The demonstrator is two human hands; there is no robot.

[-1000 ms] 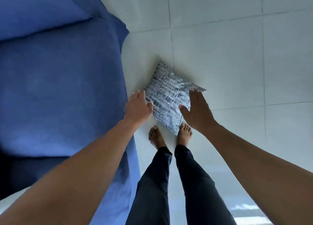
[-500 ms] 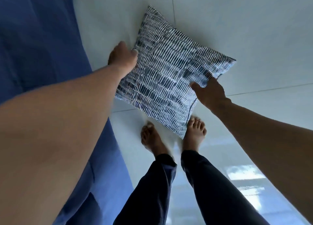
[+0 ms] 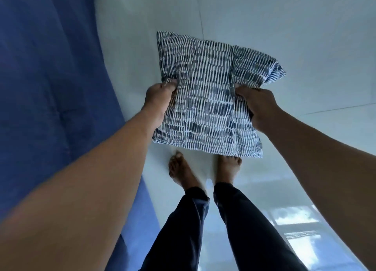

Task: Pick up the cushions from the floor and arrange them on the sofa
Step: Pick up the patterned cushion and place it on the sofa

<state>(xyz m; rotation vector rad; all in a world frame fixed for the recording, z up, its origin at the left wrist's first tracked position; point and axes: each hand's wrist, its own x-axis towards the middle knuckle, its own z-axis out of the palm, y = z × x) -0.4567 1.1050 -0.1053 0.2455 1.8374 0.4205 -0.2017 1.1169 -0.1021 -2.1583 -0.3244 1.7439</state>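
Note:
A square cushion (image 3: 205,95) with a dark blue and white dashed pattern hangs in the air above the floor, in front of my feet. My left hand (image 3: 157,102) grips its left edge, fingers pinched into the fabric. My right hand (image 3: 255,105) clutches its right side, bunching the cover there. The blue sofa (image 3: 46,87) fills the left side of the view, close beside my left arm.
Pale glossy floor tiles (image 3: 284,22) spread to the right and ahead, with window light reflected at the lower right. My bare feet (image 3: 183,173) and dark trouser legs stand just under the cushion, next to the sofa's edge.
The cushion has come up off the floor and turned squarer to me. Both hands went from resting on its sides to gripping it tightly.

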